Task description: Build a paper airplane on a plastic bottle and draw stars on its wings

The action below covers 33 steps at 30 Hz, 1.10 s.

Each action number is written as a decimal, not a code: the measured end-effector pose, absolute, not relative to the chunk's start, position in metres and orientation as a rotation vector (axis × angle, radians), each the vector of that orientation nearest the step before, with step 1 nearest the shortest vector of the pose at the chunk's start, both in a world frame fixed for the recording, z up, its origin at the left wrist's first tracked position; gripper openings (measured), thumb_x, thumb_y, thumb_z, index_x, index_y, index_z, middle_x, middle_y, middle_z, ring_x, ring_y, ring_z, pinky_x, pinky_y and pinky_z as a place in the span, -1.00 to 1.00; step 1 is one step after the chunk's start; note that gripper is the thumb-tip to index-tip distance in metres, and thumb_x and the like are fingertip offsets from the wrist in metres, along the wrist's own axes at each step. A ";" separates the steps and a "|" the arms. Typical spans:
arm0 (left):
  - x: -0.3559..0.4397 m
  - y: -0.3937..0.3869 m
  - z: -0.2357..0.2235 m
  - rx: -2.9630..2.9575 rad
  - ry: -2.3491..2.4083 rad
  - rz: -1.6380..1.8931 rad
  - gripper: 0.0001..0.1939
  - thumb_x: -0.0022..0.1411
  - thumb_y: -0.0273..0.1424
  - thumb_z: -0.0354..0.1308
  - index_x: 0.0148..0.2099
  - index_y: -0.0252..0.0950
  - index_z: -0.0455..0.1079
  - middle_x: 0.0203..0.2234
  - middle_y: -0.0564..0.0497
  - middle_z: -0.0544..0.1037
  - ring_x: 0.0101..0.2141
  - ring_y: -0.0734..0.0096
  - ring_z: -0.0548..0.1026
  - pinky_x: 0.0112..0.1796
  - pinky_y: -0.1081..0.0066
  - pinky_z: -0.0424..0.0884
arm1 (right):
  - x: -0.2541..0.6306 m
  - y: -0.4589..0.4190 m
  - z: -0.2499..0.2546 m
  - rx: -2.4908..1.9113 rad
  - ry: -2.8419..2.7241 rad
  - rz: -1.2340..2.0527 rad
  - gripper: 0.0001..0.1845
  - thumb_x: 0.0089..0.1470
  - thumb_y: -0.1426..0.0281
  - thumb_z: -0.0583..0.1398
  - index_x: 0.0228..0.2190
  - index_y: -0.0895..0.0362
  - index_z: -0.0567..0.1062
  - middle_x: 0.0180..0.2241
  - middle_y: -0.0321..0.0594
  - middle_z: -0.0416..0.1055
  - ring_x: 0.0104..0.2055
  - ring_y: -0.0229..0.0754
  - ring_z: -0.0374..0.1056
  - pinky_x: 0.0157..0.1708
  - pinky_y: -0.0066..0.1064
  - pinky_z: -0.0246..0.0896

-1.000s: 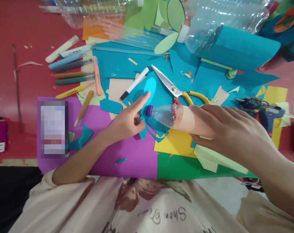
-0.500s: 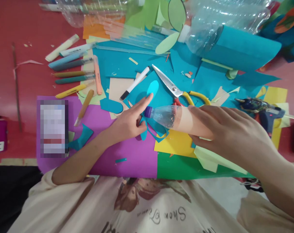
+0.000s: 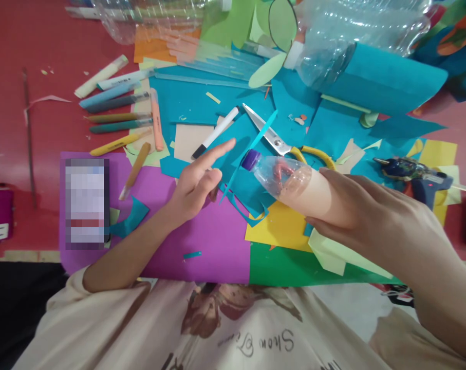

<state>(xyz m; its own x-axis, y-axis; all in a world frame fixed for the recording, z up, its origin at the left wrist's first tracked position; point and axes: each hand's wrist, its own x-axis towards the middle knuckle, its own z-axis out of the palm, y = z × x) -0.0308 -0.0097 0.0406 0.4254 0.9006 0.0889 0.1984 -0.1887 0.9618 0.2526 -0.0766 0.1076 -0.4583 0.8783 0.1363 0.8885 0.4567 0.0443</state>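
My right hand (image 3: 379, 210) is wrapped round a small clear plastic bottle (image 3: 271, 177), which has pale peach paper (image 3: 317, 192) round its body. The bottle lies tilted, its purple cap (image 3: 252, 160) pointing left. A thin bright-blue paper piece (image 3: 268, 126), seen edge-on, stands against the cap end. My left hand (image 3: 196, 185) is just left of the cap, apart from it, with index finger stretched out and thumb apart; nothing shows in it. Behind the bottle lie scissors (image 3: 276, 141) with yellow handles and a white marker with a black end (image 3: 217, 131).
Several coloured markers (image 3: 117, 105) lie at the left, above a phone (image 3: 85, 203) on purple paper (image 3: 202, 231). A glue gun (image 3: 421, 182) with a red light rests at the right. Large clear plastic bottles (image 3: 344, 31) and blue paper (image 3: 394, 77) are at the back.
My left hand has drawn back left from the cap. The bottle has tilted, its cap shifting right and up, and the blue paper piece has turned edge-on.
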 end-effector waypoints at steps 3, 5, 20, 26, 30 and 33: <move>-0.029 -0.011 0.039 1.608 0.897 0.788 -0.33 0.37 0.13 -0.21 0.28 -0.14 0.30 -0.18 -0.06 0.62 -0.69 0.59 0.32 -0.64 0.45 0.34 | 0.252 -0.080 0.107 -1.582 -2.593 -0.208 -0.60 0.18 0.23 0.11 -0.05 0.22 0.44 -0.37 -0.13 0.55 -0.50 -0.09 0.48 -0.61 -0.31 0.22; -0.028 -0.013 0.039 1.616 0.868 0.744 -0.33 0.37 0.12 -0.21 0.31 -0.13 0.26 -0.10 -0.07 0.61 -0.70 0.59 0.32 -0.62 0.42 0.37 | 0.250 -0.081 0.106 -1.583 -2.588 -0.225 -0.57 0.18 0.20 0.12 -0.07 0.26 0.47 -0.39 -0.11 0.56 -0.53 -0.09 0.48 -0.63 -0.31 0.21; -0.025 -0.015 0.039 1.996 0.962 0.737 -0.35 0.43 0.03 -0.31 0.29 -0.24 0.26 0.25 -0.10 0.34 0.23 0.12 0.32 0.21 0.17 0.31 | 0.243 -0.087 0.096 -1.610 -2.522 -0.140 -0.53 0.23 0.15 0.09 -0.06 0.26 0.51 -0.40 -0.13 0.56 -0.49 -0.04 0.51 -0.60 -0.29 0.28; -0.024 -0.017 0.040 1.986 1.000 0.854 -0.40 0.44 -0.01 -0.27 0.12 -0.28 0.40 0.07 -0.12 0.52 0.10 0.19 0.46 0.07 0.23 0.42 | 0.242 -0.091 0.093 -1.618 -2.507 -0.150 -0.52 0.26 0.14 0.03 0.00 0.23 0.43 -0.34 -0.07 0.57 -0.47 -0.04 0.50 -0.63 -0.32 0.22; -0.025 -0.018 0.041 1.978 1.001 0.838 -0.44 0.45 -0.03 -0.25 0.14 -0.27 0.37 0.06 -0.11 0.53 -0.04 0.22 0.53 -0.04 0.28 0.45 | 0.241 -0.092 0.092 -1.650 -2.496 -0.083 -0.54 0.23 0.17 0.09 0.07 0.15 0.35 -0.30 -0.08 0.56 -0.40 -0.02 0.51 -0.57 -0.33 0.28; -0.025 -0.019 0.043 1.977 1.021 0.822 -0.45 0.46 -0.05 -0.26 0.15 -0.26 0.36 -0.01 -0.09 0.57 -0.29 0.32 0.57 -0.19 0.31 0.46 | 0.241 -0.093 0.091 -1.647 -2.480 -0.077 -0.49 0.19 0.20 0.16 0.11 0.12 0.31 -0.30 -0.10 0.55 -0.41 -0.03 0.50 -0.54 -0.33 0.29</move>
